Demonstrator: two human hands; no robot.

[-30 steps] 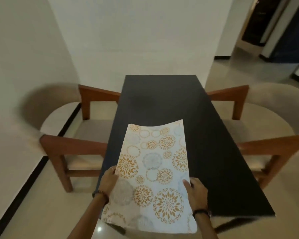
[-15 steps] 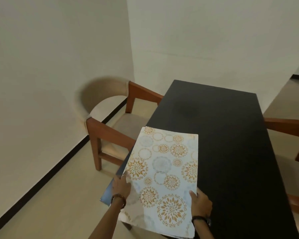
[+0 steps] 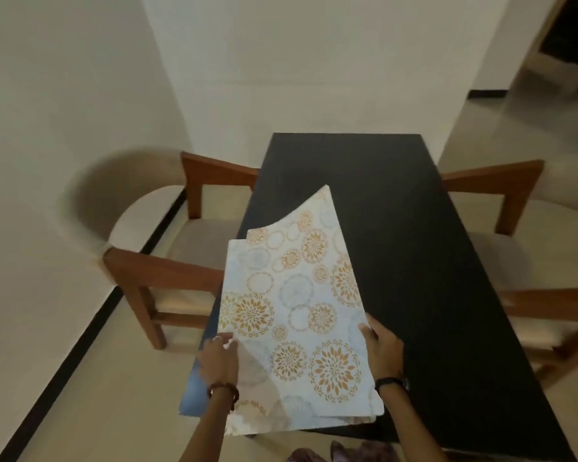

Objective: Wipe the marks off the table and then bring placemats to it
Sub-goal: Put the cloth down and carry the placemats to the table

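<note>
The person stands at the near short end of the black table [image 3: 397, 261] and holds a stack of patterned placemats [image 3: 294, 315] over its near left corner. The left hand [image 3: 219, 358] grips the left edge of the stack, with the fingers curled at the edge, while the right hand [image 3: 382, 348] holds the right edge, the thumb on top and the other fingers hidden underneath. The top mat is lifted and bent, so its far corner points up toward the middle of the table, and at the near right corner several layers show fanned apart. The stack hangs partly beyond the left edge and the near edge of the table, so it is not fully carried by the surface. From this position the main risk is that a lower mat slides out, because the sheets look smooth and thin and each hand holds only an edge. If the left hand lets go too early, the overhanging part could tip to the floor beside the left chair [image 3: 154, 248]. The bent mat may also keep a crease if it is pulled hard. Whether marks remain on the dark surface cannot be told.
</note>
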